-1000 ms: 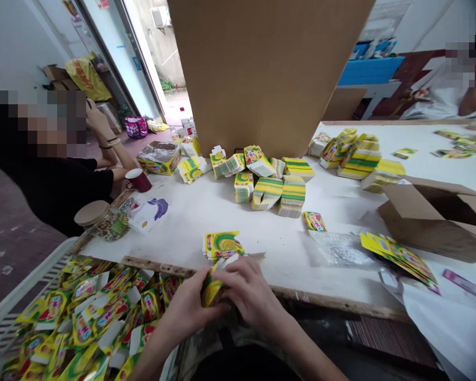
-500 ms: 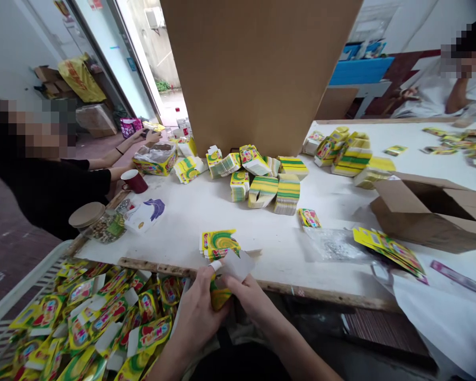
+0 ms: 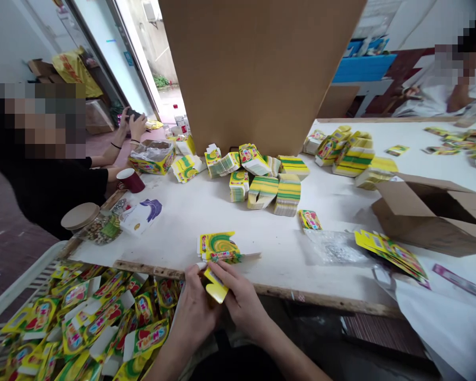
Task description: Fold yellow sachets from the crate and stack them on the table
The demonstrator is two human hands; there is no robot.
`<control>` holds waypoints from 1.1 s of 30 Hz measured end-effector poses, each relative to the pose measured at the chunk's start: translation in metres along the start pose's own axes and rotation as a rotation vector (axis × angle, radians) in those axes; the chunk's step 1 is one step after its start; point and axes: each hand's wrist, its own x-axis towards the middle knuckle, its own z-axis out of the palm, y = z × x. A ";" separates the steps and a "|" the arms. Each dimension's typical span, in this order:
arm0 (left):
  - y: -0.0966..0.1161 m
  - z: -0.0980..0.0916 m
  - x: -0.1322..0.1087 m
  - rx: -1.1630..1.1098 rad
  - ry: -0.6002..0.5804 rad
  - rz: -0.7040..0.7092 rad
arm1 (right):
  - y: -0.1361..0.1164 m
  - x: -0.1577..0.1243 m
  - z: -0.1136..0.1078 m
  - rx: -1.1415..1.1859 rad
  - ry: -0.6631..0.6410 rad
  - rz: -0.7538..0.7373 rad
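Two hands: both yours, low centre, just off the near wooden edge of the white worktable (image 3: 190,222).
Left hand: your left hand (image 3: 194,312) is curled round the small yellow-and-green printed carton (image 3: 215,288) from the left, fingers closed on it, thumb up by its top.
Right hand: your right hand (image 3: 241,301) pinches the same carton from the right, fingers bent and closed on its yellow flap.
Carton: held between both hands, tilted, yellow flap sticking out toward the table edge; can't tell how far it is folded.
Flat stack: small stack of flat yellow-green carton blanks (image 3: 218,247) lies on the table just beyond your fingertips, near but apart.
Crate: white slatted plastic crate (image 3: 19,286) at your left, full of folded yellow, green and red cartons (image 3: 103,317).
Mid table: bundles of yellow-green striped flat blanks (image 3: 269,185) piled in front of the tall brown cardboard sheet (image 3: 262,69).
Right side: open brown cardboard box (image 3: 432,211) lying on its side, clear plastic bag (image 3: 333,247) and a fan of yellow printed sheets (image 3: 392,254) near it.
Left side: glass jar with a tan lid (image 3: 89,225) and dark red cup (image 3: 130,180) at the table's left edge.
Others: person in a black top (image 3: 55,190) sits left; another person (image 3: 448,90) is at the far right.
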 end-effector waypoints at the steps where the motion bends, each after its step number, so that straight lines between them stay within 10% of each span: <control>1: 0.000 -0.003 -0.002 0.011 0.000 -0.014 | 0.002 0.000 0.000 -0.007 0.028 -0.002; 12: 0.002 -0.036 -0.006 0.020 -0.096 0.013 | -0.004 0.006 -0.035 -0.172 -0.288 -0.054; 25: -0.009 -0.052 -0.016 0.112 0.029 0.006 | -0.015 0.015 -0.009 -0.063 -0.205 -0.037; 33: 0.002 -0.048 -0.007 0.002 -0.121 0.002 | -0.008 0.012 -0.018 -0.069 -0.227 -0.022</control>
